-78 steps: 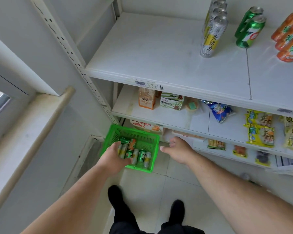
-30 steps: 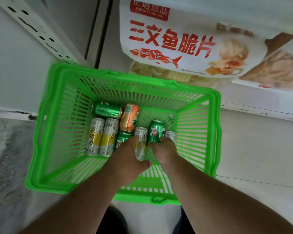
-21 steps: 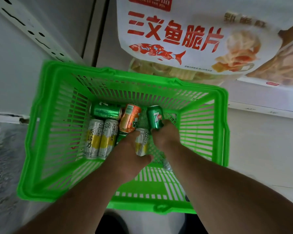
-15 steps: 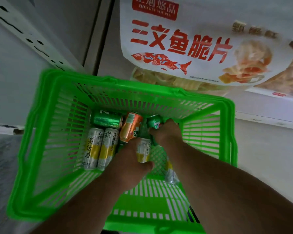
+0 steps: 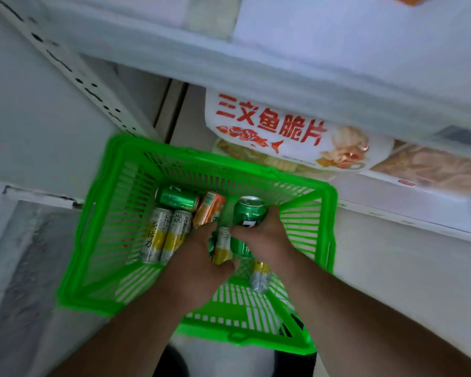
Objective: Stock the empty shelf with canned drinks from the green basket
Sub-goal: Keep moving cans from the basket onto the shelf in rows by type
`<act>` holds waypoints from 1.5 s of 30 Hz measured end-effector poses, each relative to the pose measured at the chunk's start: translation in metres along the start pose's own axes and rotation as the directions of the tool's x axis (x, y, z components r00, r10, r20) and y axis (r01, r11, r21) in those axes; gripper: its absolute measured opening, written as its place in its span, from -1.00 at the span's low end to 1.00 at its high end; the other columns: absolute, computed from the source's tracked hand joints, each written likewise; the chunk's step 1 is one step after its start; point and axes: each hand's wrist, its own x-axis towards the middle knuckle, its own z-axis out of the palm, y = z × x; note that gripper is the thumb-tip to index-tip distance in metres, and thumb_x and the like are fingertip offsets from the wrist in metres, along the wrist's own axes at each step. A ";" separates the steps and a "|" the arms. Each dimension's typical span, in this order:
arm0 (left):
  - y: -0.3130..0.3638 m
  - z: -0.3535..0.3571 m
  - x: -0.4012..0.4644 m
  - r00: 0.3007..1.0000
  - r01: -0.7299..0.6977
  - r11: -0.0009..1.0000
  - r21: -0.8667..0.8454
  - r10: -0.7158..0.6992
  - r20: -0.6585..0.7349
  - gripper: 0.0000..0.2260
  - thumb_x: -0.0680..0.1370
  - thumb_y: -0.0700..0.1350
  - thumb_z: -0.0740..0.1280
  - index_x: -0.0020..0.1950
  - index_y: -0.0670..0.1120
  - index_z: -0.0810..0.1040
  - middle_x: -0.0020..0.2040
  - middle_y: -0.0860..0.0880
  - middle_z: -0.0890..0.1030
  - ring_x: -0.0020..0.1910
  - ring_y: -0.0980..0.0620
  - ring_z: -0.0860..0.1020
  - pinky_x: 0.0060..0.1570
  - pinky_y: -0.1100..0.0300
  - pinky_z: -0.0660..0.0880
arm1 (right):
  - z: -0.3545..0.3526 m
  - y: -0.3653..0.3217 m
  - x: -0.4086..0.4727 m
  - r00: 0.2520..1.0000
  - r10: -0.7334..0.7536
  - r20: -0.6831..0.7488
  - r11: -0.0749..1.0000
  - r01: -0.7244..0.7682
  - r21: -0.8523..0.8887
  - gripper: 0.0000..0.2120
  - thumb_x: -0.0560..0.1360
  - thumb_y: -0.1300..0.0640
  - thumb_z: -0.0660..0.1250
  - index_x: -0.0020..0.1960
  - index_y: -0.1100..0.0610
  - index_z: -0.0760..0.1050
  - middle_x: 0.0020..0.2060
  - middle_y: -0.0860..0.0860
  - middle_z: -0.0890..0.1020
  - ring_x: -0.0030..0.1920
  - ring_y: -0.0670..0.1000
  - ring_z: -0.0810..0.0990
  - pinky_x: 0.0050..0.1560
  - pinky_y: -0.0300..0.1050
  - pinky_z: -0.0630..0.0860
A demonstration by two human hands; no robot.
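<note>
Now both hands in green basket (image 5: 93,227): right hand (image 5: 264,235) wraps green can (image 5: 248,213); left hand (image 5: 199,257) clutches silver-yellow can (image 5: 221,247). Cans probably rigid, slick, weighty; grasp round mid-body.

The hands (image 5: 229,248) hide the cans beneath them; the upper shelf (image 5: 256,66) is blurred.
</note>
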 end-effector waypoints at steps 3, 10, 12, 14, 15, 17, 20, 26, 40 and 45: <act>0.039 -0.020 -0.051 1.000 -0.022 0.999 -0.025 0.022 -0.012 -0.20 0.34 0.17 0.51 0.52 0.15 0.26 0.39 0.16 0.46 0.31 0.17 0.46 0.31 0.11 0.44 | -0.025 -0.030 -0.066 0.995 -0.069 0.067 0.992 0.061 0.112 -0.46 0.28 0.07 0.68 0.16 0.13 0.54 -0.08 0.06 0.74 -0.11 0.05 0.75 -0.10 0.00 0.66; 0.157 -0.087 -0.193 0.996 -0.073 0.976 -0.203 0.062 -0.061 -0.26 0.35 0.06 0.58 0.45 0.18 0.31 0.22 0.43 0.43 0.25 0.28 0.48 0.25 0.19 0.43 | -0.099 -0.141 -0.245 0.990 -0.095 0.102 0.906 0.044 0.421 -0.73 0.30 -0.01 0.55 0.00 -0.04 0.70 -0.08 0.06 0.76 -0.02 0.12 0.74 0.17 0.21 0.60; 0.190 -0.110 -0.238 0.993 -0.110 0.969 -0.220 0.096 -0.071 -0.36 0.35 0.05 0.59 0.33 0.28 0.37 0.12 0.51 0.48 0.18 0.39 0.47 0.20 0.22 0.44 | -0.117 -0.176 -0.296 0.989 -0.092 0.112 0.862 0.023 0.507 -0.86 0.29 0.05 0.44 -0.17 -0.06 0.71 -0.19 0.09 0.72 -0.14 0.16 0.69 0.02 0.18 0.58; 0.222 -0.132 -0.282 0.991 -0.132 0.968 -0.215 0.121 -0.065 -0.40 0.32 0.07 0.59 0.25 0.35 0.38 0.07 0.58 0.48 0.17 0.44 0.46 0.23 0.18 0.47 | -0.138 -0.208 -0.345 0.986 -0.131 0.104 0.869 0.064 0.490 -0.84 0.27 0.07 0.39 -0.17 -0.01 0.68 -0.22 0.13 0.67 -0.16 0.16 0.64 -0.06 0.11 0.53; 0.238 -0.142 -0.304 0.988 -0.152 0.967 -0.204 0.143 -0.060 -0.38 0.35 0.04 0.59 0.30 0.32 0.37 0.08 0.56 0.47 0.18 0.45 0.45 0.26 0.16 0.47 | -0.149 -0.223 -0.367 0.983 -0.163 0.088 0.886 0.106 0.452 -0.78 0.27 0.05 0.40 -0.10 0.04 0.66 -0.19 0.13 0.68 -0.13 0.16 0.65 -0.06 0.11 0.54; 0.271 -0.162 -0.346 0.978 -0.207 0.966 -0.154 0.201 -0.056 -0.28 0.41 0.00 0.57 0.48 0.18 0.30 0.18 0.47 0.42 0.19 0.47 0.41 0.29 0.21 0.44 | -0.172 -0.253 -0.413 0.971 -0.238 0.033 0.924 0.215 0.317 -0.65 0.27 0.00 0.47 0.03 0.07 0.62 -0.11 0.07 0.74 -0.06 0.10 0.71 0.01 0.16 0.63; 0.319 -0.182 -0.398 0.956 -0.290 0.957 -0.029 0.288 -0.059 -0.21 0.40 0.07 0.56 0.54 0.12 0.23 0.25 0.29 0.44 0.19 0.36 0.43 0.22 0.27 0.44 | -0.204 -0.293 -0.479 0.941 -0.336 -0.037 0.924 0.337 0.178 -0.63 0.29 0.01 0.63 0.04 0.02 0.62 -0.11 -0.05 0.75 -0.06 -0.05 0.74 0.09 0.09 0.66; 0.397 -0.198 -0.478 0.891 -0.442 0.885 0.146 0.452 -0.046 -0.12 0.36 0.17 0.53 0.56 0.13 0.14 0.44 0.10 0.41 0.40 0.14 0.38 0.35 0.18 0.37 | -0.248 -0.333 -0.591 0.854 -0.458 -0.247 0.883 0.469 -0.016 -0.42 0.20 -0.17 0.67 0.07 -0.08 0.45 -0.08 -0.14 0.66 -0.08 -0.19 0.65 -0.02 -0.11 0.61; 0.501 -0.161 -0.548 0.761 -0.642 0.729 0.237 0.643 0.083 -0.11 0.36 0.22 0.50 0.58 0.14 0.11 0.50 0.07 0.34 0.45 0.11 0.33 0.37 0.09 0.39 | -0.365 -0.340 -0.695 0.822 -0.364 -0.438 0.770 0.530 0.355 -0.50 0.41 0.07 0.57 0.21 0.07 0.38 0.07 0.08 0.62 0.06 0.05 0.65 -0.04 -0.03 0.58; 0.546 -0.119 -0.545 0.738 -0.663 0.695 0.278 0.669 0.090 -0.09 0.38 0.22 0.49 0.60 0.11 0.10 0.54 0.07 0.28 0.46 0.08 0.32 0.41 0.09 0.33 | -0.424 -0.330 -0.692 0.808 -0.359 -0.467 0.758 0.544 0.360 -0.52 0.33 0.04 0.52 0.18 0.01 0.41 0.06 0.06 0.64 0.05 0.05 0.66 -0.04 -0.02 0.60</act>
